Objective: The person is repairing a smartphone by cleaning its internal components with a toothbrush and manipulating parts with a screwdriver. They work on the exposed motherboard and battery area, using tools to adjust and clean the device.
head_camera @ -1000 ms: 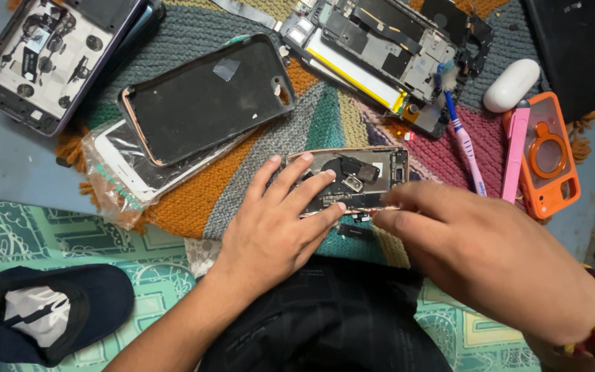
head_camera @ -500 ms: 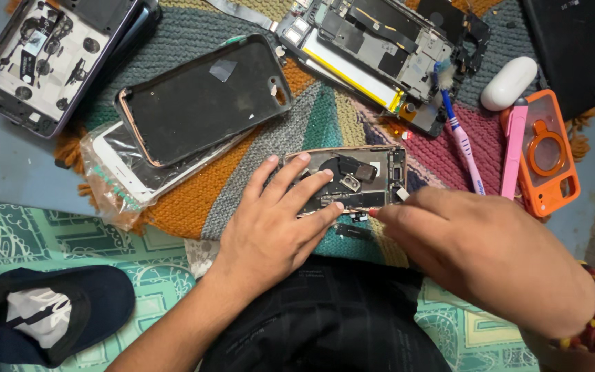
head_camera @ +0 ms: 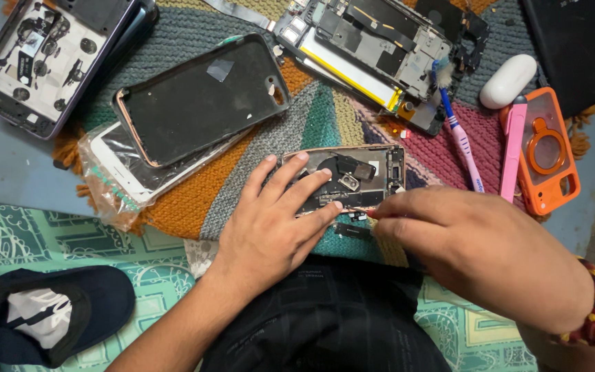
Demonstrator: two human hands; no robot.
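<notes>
Two hands on opened phone [head_camera: 352, 178] | long axis runs L-R, mid knitted mat [head_camera: 194, 200] | left hand [head_camera: 270, 227] fingers splayed flat, pinning its near-left; right hand [head_camera: 476, 244] pinched on thin tool, tip at near edge; both equally close

Left hand [head_camera: 270, 231] lies flat, fingers spread; right hand [head_camera: 476, 248] pinches fingertips together.

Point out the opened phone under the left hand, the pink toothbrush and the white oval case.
opened phone [head_camera: 363, 176], head view, exposed inner parts
pink toothbrush [head_camera: 464, 148], head view, mid handle
white oval case [head_camera: 507, 81], head view, top middle
</notes>
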